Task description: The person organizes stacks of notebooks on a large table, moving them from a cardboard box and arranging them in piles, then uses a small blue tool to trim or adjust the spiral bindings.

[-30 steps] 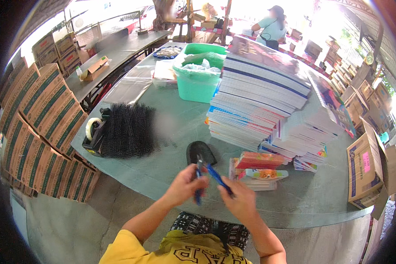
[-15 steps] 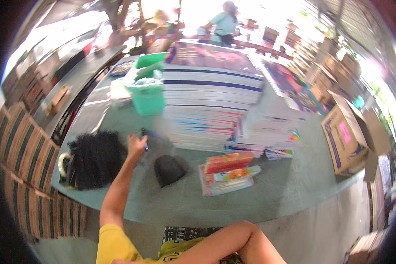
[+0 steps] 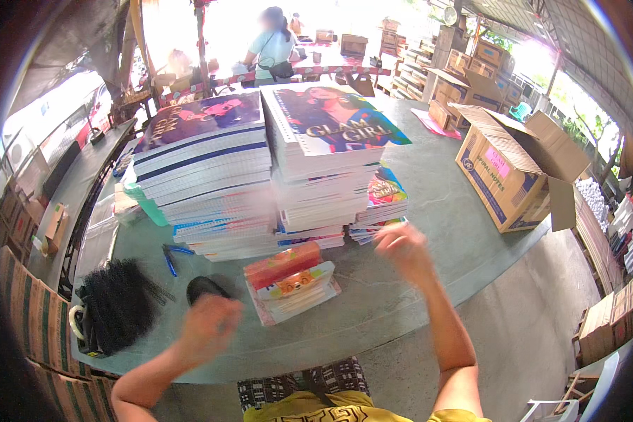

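At a grey desk (image 3: 373, 320), my left hand (image 3: 207, 326), blurred, hangs over the near edge of a dark rounded pad (image 3: 205, 285), its fingers curled; whether they hold or touch anything I cannot tell. My right hand (image 3: 408, 252) is raised just in front of a low pile of notebooks (image 3: 380, 214), its fingers released and loosely bent. Blue-handled pliers (image 3: 170, 261) lie spread on the desk, between the pad and a tall stack of books (image 3: 207, 186), near a heap of black coils (image 3: 123, 304). Between my hands, a red pack (image 3: 283, 266) and a cartoon-animal pack (image 3: 299, 283) sit on a small paper stack (image 3: 304, 304). An open cardboard box (image 3: 503, 172) stands at right; beyond, a person (image 3: 276, 53) in light blue.
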Demonstrator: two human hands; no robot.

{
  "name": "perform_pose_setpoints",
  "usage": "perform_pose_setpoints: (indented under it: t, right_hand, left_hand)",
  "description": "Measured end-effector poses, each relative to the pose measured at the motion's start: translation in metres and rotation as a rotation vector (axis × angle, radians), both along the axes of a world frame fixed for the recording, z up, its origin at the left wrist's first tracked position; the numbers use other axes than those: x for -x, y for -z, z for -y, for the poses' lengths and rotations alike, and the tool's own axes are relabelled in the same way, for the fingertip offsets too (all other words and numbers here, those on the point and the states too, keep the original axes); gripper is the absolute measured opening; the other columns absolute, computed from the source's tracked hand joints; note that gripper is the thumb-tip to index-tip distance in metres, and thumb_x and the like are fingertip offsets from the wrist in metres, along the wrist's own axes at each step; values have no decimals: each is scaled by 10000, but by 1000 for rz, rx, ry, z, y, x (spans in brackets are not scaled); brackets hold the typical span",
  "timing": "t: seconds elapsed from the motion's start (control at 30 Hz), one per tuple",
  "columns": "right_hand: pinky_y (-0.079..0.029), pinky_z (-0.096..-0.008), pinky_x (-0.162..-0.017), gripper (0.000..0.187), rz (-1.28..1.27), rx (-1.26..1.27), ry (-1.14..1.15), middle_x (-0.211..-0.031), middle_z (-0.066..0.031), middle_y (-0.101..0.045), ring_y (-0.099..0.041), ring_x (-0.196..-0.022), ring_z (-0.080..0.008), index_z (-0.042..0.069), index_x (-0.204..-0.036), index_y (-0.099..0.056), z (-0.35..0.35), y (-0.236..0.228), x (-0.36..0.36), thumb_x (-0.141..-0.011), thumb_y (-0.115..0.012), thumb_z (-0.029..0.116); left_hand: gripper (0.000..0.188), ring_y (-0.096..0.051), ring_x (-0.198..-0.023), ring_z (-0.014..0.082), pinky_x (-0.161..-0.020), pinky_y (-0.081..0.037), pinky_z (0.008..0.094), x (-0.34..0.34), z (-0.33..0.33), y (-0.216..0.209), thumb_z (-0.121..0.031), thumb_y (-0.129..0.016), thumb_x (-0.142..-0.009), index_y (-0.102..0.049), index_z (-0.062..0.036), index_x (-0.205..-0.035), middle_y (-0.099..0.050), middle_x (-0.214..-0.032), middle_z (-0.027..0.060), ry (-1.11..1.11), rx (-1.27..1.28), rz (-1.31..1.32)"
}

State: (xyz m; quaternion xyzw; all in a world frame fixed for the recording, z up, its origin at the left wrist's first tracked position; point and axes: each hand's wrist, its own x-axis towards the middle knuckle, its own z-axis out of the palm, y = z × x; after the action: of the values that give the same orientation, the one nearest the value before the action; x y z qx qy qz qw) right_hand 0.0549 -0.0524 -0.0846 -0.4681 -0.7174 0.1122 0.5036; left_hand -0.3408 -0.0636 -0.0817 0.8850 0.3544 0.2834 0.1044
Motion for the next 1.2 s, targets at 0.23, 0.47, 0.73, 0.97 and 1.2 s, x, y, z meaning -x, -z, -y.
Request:
perform_pose_setpoints:
  t: [0.23, 0.47, 0.73, 0.97, 1.2]
  right_hand:
    - [-331, -343, -949, 743, -975, 421, 500, -1145, -68, -533, -459, -1077, -169, 38, -1187, -508, -111, 148, -180, -836, -355, 675]
    - [-204, -355, -1052, 906, -895, 479, 3, -1363, -154, -383, -334, -1252, -226, 10, -1357, -331, -147, 139, -127, -819, -238, 733]
    - [-201, -406, -1069, 763, 154, 182, 439, -1353, -125, -391, -299, -1290, -309, 10, -1295, -391, -102, 47, -90, -739, -635, 471]
    - [-181, -448, -1083, 892, 957, 205, 139, -1366, -91, -371, -256, -1321, -272, 43, -1330, -326, -133, 20, -37, -640, -726, 441]
    - [-338, -442, -1000, 630, 805, 15, 119, -1230, -8, -532, -461, -1184, -256, 171, -1179, -526, -116, 40, -48, -588, -711, 54]
  left_hand:
    - [230, -609, -806, 278, -698, -508, 375, -139, 43, 44, -189, -629, -821, -580, -98, -1027, -612, -924, 103, 501, 487, 45]
    - [277, -625, -820, 232, -681, -512, 351, -109, 23, 65, -217, -629, -839, -589, -58, -1061, -627, -920, 102, 266, 659, 0]
    - [229, -631, -729, 232, -616, -515, 326, -83, 27, 39, -150, -619, -827, -601, -26, -1018, -616, -845, 144, 167, 469, 29]
    - [193, -626, -762, 242, -634, -501, 341, -60, 46, 49, -136, -639, -813, -623, -45, -982, -636, -840, 107, -11, 629, 85]
    - [163, -624, -726, 242, -612, -505, 340, -57, 54, 59, -76, -614, -806, -628, -50, -967, -625, -806, 102, 84, 651, 121]
